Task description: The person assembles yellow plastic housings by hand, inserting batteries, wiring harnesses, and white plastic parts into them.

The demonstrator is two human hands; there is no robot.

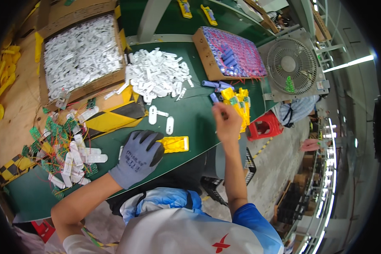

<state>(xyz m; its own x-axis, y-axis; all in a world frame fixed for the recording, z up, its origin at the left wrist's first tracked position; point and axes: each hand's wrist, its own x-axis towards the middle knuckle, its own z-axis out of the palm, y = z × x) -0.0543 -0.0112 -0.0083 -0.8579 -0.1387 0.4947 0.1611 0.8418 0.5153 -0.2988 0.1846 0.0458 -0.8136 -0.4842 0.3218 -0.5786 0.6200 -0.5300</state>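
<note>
My left hand [140, 155], in a grey glove with dark fingertips, holds the left end of a yellow plastic casing [176, 144] down on the green table. The fingers hide that end. To the right, my bare right hand [227, 122] is raised with its fingers curled together. At its fingertips is a blue-purple cylindrical battery cell [214, 98], apparently pinched. More battery cells [211, 84] lie just beyond it. A pile of yellow casings [243, 106] sits beside my right hand. Two white oval covers [169, 125] lie beyond my left hand.
A carton of small white plastic parts [82, 53] stands at the far left, with a loose heap of white parts [158, 74] beside it. Wired green circuit boards [51, 129] lie tangled at left. A box of battery cells [233, 53] and a fan [290, 65] stand at far right.
</note>
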